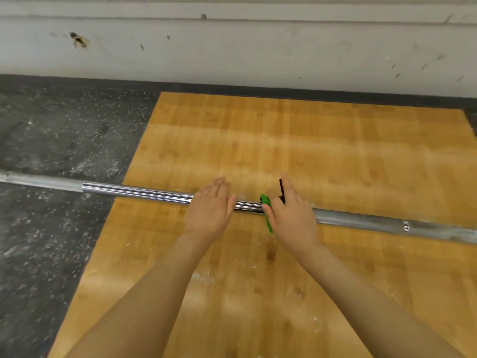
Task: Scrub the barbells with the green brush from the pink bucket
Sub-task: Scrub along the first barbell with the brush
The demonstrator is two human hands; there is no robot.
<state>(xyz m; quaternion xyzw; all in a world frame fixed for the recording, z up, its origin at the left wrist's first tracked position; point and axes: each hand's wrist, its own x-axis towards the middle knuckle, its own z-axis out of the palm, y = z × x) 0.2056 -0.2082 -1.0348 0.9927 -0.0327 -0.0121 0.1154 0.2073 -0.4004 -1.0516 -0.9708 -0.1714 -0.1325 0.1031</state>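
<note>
A long steel barbell (144,193) lies across the floor from left to right, shiny in the middle and dull grey towards the right. My left hand (210,211) rests flat on top of the bar, fingers together and stretched forward. Just to its right, my right hand (290,215) holds the green brush (267,211) against the bar. The brush's green handle shows under my palm, and its dark bristle end sticks out past my fingers. The pink bucket is out of sight.
The bar lies on a wooden platform (284,140) bordered on the left by black speckled rubber flooring (51,140). White chalk dust is scattered over both. A scuffed white wall (232,47) runs along the back.
</note>
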